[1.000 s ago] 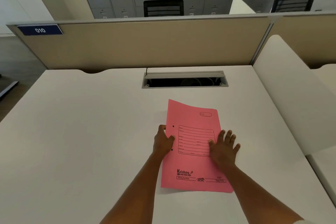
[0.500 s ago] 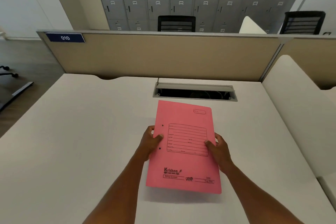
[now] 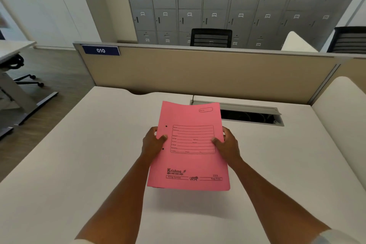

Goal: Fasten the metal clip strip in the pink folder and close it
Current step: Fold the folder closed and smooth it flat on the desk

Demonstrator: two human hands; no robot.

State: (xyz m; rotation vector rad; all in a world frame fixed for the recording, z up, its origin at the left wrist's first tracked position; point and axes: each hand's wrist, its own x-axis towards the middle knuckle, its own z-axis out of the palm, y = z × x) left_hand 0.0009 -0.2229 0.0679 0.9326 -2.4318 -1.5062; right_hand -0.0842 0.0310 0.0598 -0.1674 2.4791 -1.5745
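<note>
The pink folder (image 3: pixel 190 162) is closed, its printed front cover facing me, and it hangs lifted above the white desk (image 3: pixel 79 154), casting a shadow below. My left hand (image 3: pixel 153 142) grips its left edge beside the two punch holes, thumb on the cover. At the right edge, my right hand (image 3: pixel 227 145) holds it the same way. The metal clip strip is hidden inside or out of sight.
A cable tray opening (image 3: pixel 249 115) is cut into the desk behind the folder. A beige partition (image 3: pixel 198 73) with a blue "010" plate (image 3: pixel 101 50) bounds the far edge. A white side divider (image 3: pixel 340 117) stands on the right. Grey lockers and black chairs lie beyond.
Both hands went from pressing the folder flat on the desk to gripping its side edges and lifting it off the surface toward me. The camera tilted up.
</note>
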